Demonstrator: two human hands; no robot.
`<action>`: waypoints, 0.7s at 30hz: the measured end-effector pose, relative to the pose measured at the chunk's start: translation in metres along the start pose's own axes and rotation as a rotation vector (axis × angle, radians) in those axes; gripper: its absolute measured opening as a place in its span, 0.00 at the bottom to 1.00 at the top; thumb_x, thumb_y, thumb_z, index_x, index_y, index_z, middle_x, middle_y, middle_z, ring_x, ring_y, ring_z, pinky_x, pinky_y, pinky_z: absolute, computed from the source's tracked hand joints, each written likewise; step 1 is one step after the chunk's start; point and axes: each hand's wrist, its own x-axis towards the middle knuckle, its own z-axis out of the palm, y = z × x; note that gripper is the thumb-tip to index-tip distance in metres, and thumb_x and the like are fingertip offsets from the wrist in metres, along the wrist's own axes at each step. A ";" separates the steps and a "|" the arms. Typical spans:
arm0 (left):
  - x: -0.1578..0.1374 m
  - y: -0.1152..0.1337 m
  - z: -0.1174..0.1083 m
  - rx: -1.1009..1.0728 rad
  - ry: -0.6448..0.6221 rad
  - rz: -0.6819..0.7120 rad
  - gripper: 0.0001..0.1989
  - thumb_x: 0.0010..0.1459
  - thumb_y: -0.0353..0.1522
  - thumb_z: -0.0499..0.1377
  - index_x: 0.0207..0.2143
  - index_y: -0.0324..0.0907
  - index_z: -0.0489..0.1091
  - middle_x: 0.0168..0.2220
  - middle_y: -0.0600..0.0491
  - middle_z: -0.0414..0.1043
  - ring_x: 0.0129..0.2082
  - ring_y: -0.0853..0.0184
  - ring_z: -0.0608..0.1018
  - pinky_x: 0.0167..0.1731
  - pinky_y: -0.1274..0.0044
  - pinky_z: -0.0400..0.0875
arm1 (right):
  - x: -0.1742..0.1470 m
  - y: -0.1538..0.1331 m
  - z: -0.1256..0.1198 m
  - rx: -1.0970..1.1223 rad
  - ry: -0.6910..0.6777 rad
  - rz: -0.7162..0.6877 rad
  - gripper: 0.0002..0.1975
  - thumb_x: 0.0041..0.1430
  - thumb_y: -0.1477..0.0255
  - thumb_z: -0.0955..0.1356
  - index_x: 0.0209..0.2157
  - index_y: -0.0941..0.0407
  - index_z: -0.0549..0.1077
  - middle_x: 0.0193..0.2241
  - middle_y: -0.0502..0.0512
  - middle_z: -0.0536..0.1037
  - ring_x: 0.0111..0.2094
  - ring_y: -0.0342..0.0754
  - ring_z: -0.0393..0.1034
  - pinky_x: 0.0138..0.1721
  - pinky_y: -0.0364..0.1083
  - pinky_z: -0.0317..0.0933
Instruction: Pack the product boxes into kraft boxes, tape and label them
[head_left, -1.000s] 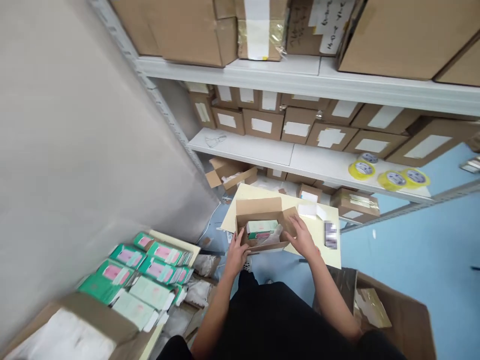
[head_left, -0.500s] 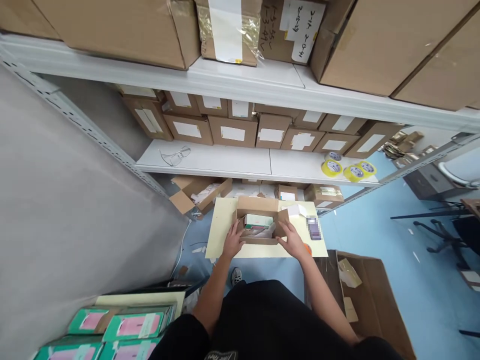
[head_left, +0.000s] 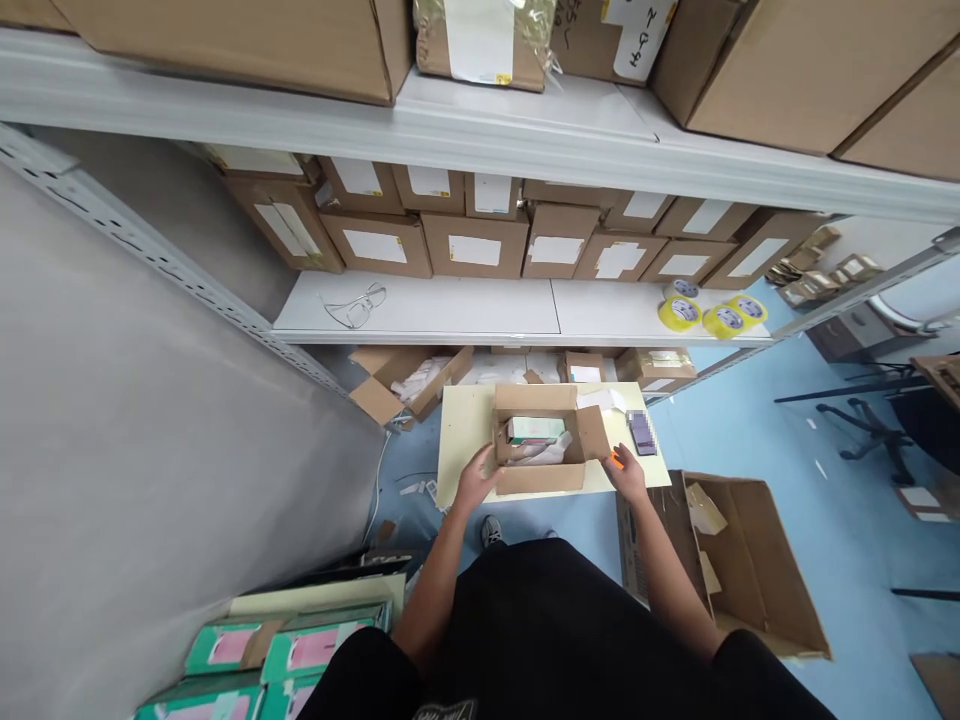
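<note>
One open carton [head_left: 540,479] is sitting on a cream table [head_left: 465,420], holding a green-and-white box [head_left: 535,430] and crumpled pale wrapping [head_left: 551,450]. The left hand [head_left: 478,480] is resting, fingers parted, by the carton's near left corner. The right hand [head_left: 626,474] is lying just beyond the right flap [head_left: 592,433], by an orange item [head_left: 616,460]; whether it is pinching that, I cannot tell.
</note>
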 end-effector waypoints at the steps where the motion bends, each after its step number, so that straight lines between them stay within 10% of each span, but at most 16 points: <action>1: 0.001 0.002 -0.002 0.065 -0.077 0.057 0.36 0.61 0.36 0.64 0.71 0.49 0.59 0.73 0.48 0.58 0.71 0.55 0.64 0.66 0.63 0.67 | 0.000 -0.006 0.003 -0.001 -0.007 -0.022 0.34 0.57 0.58 0.70 0.63 0.57 0.70 0.55 0.66 0.80 0.56 0.61 0.77 0.56 0.56 0.71; 6: -0.005 -0.001 -0.001 0.393 -0.269 0.147 0.48 0.49 0.28 0.70 0.71 0.49 0.58 0.78 0.47 0.39 0.74 0.46 0.56 0.65 0.61 0.66 | -0.004 -0.037 0.028 -0.093 -0.216 -0.290 0.32 0.58 0.58 0.71 0.62 0.54 0.73 0.56 0.61 0.81 0.57 0.59 0.75 0.58 0.57 0.69; 12: -0.019 -0.001 0.012 0.517 -0.210 0.102 0.41 0.57 0.25 0.61 0.72 0.50 0.57 0.78 0.46 0.34 0.59 0.50 0.79 0.54 0.64 0.75 | -0.010 -0.030 0.057 -0.271 -0.517 -0.405 0.38 0.44 0.59 0.79 0.58 0.58 0.78 0.63 0.69 0.73 0.68 0.65 0.64 0.68 0.62 0.56; 21: -0.012 0.000 0.007 0.587 -0.245 0.102 0.46 0.55 0.20 0.55 0.74 0.55 0.53 0.79 0.54 0.33 0.54 0.54 0.81 0.51 0.68 0.77 | -0.024 0.022 0.037 -0.103 -0.335 -0.408 0.40 0.54 0.77 0.70 0.69 0.53 0.65 0.70 0.63 0.64 0.71 0.57 0.58 0.71 0.60 0.53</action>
